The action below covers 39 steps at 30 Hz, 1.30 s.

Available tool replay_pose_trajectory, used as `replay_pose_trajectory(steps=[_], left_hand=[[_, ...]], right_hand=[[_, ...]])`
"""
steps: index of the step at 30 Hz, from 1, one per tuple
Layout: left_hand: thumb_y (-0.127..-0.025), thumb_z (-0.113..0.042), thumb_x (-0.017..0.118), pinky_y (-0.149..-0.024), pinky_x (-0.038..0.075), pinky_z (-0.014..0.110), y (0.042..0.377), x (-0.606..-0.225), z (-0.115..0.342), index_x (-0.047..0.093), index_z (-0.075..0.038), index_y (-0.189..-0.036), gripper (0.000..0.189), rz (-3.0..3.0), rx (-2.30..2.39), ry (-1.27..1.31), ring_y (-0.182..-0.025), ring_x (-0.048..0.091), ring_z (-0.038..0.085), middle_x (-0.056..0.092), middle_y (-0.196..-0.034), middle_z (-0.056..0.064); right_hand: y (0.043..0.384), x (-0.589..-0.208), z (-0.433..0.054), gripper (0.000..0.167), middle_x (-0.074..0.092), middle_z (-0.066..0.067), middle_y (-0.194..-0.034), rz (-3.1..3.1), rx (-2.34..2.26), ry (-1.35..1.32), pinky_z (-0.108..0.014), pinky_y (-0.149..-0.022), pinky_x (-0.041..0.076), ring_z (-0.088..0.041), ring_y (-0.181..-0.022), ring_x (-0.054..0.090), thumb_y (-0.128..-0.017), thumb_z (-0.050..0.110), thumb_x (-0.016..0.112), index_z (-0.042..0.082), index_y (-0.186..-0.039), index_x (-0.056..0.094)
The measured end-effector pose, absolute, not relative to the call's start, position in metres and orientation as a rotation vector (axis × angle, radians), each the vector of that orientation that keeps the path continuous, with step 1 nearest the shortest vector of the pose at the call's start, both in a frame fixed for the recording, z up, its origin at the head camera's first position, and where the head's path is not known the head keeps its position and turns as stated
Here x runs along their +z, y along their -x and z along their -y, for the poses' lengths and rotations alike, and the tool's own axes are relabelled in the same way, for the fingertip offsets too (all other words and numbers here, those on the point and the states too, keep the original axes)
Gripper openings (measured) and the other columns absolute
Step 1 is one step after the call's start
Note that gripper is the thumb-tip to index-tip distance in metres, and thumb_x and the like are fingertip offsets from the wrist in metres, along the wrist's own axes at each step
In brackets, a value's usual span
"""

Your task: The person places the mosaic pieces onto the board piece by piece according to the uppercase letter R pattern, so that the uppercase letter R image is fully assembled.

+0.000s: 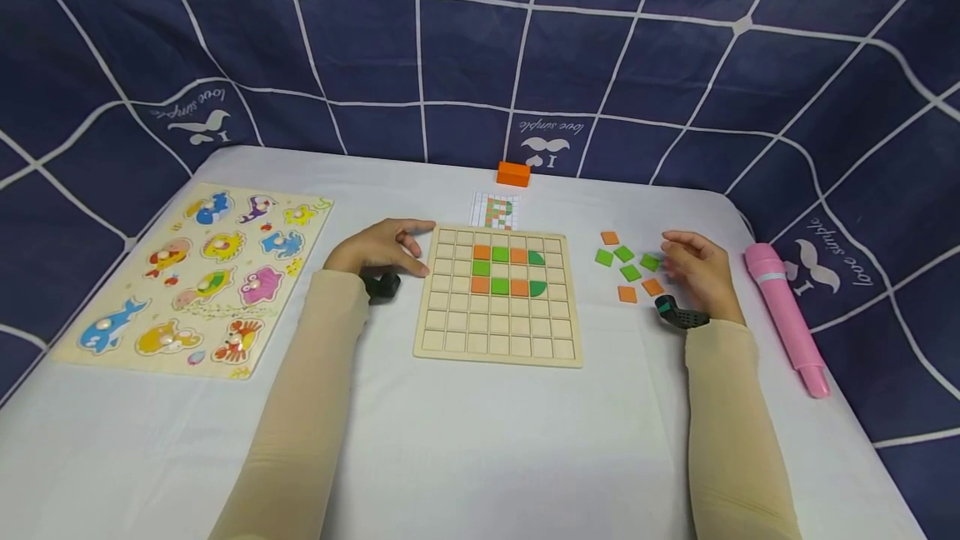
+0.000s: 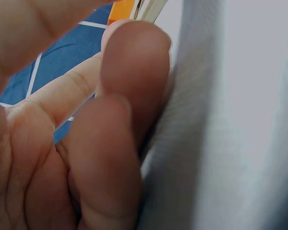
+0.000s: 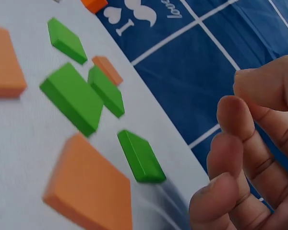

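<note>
My left hand [image 1: 378,247] rests at the left edge of a wooden grid board [image 1: 498,348], index finger straight at its far corner and thumb lower down the edge. Orange and green square tiles and two dark green rounded pieces [image 1: 537,288] lie in the board's upper middle cells. On the right, my right hand [image 1: 697,267] hovers beside loose tiles, fingers loosely bent, holding nothing. Nearest it are a green tile [image 3: 141,157] and an orange tile [image 3: 89,184]. The left wrist view shows mostly the left hand's fingers [image 2: 134,72] close over the white cloth.
A pattern card [image 1: 497,212] lies behind the board, with an orange block [image 1: 513,174] further back. To the left is a sea-animal peg puzzle [image 1: 202,273]. A pink microphone-shaped object [image 1: 787,319] lies at the right edge, beside the dark blue grid cloth [image 1: 600,48].
</note>
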State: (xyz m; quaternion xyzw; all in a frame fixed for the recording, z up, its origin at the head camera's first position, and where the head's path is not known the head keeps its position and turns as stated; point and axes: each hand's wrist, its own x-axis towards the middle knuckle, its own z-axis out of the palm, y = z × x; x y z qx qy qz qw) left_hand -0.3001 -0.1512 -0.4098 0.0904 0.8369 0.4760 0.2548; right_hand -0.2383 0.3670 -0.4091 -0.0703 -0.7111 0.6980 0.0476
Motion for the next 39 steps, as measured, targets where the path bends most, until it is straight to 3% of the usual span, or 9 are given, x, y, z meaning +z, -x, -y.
replay_pose_trajectory(steps=[5,11,14,21,28,39], left_hand=[[-0.081,-0.005,0.094,-0.065,0.04,0.023,0.299,-0.41,0.152,0.045,-0.011,-0.166,0.098,-2.271,1.294,-0.248,-0.084,0.051,0.018,0.062,-0.103,0.008],[-0.081,-0.005,0.094,-0.066,0.042,0.023,0.299,-0.41,0.151,0.044,-0.009,-0.166,0.099,-2.254,1.31,-0.264,-0.084,0.051,0.018,0.061,-0.102,0.008],[-0.081,-0.004,0.094,-0.067,0.043,0.022,0.3,-0.41,0.151,0.044,-0.008,-0.166,0.099,-2.248,1.315,-0.264,-0.085,0.052,0.018,0.061,-0.102,0.009],[-0.081,-0.003,0.094,-0.069,0.045,0.022,0.3,-0.41,0.151,0.043,-0.008,-0.166,0.1,-2.237,1.324,-0.264,-0.086,0.052,0.018,0.06,-0.101,0.009],[-0.08,-0.006,0.094,-0.066,0.041,0.024,0.301,-0.41,0.151,0.045,-0.011,-0.166,0.098,-2.265,1.298,-0.246,-0.085,0.051,0.019,0.061,-0.103,0.009],[-0.081,-0.001,0.093,-0.071,0.05,0.021,0.302,-0.412,0.151,0.043,-0.007,-0.166,0.099,-2.238,1.33,-0.273,-0.085,0.053,0.018,0.061,-0.101,0.009]], right_hand=[[0.237,-0.411,-0.373,0.022,0.069,0.015,-0.091,2.319,1.974,0.334,-0.017,-0.065,0.054,-0.006,-0.079,0.061,-0.105,0.007,0.067,0.025,-0.107,0.078],[0.235,-0.413,-0.375,0.02,0.071,0.009,-0.097,2.329,1.968,0.37,-0.017,-0.065,0.053,-0.009,-0.081,0.061,-0.103,0.003,0.068,0.015,-0.116,0.077],[0.235,-0.414,-0.376,0.019,0.07,0.008,-0.096,2.323,1.97,0.371,-0.017,-0.065,0.053,-0.008,-0.08,0.06,-0.102,0.002,0.069,0.013,-0.116,0.077],[0.238,-0.42,-0.378,0.018,0.068,0.019,-0.087,2.463,1.838,0.343,-0.015,-0.065,0.05,-0.005,-0.075,0.056,-0.103,0.003,0.07,0.012,-0.118,0.074],[0.239,-0.424,-0.375,0.041,0.062,0.024,-0.086,2.604,1.65,0.281,-0.014,-0.067,0.051,0.002,-0.076,0.055,-0.102,-0.001,0.067,-0.018,-0.139,0.058],[0.241,-0.426,-0.377,0.048,0.059,0.019,-0.089,2.734,1.476,0.204,-0.013,-0.067,0.05,0.003,-0.076,0.055,-0.097,0.004,0.074,-0.016,-0.139,0.06]])
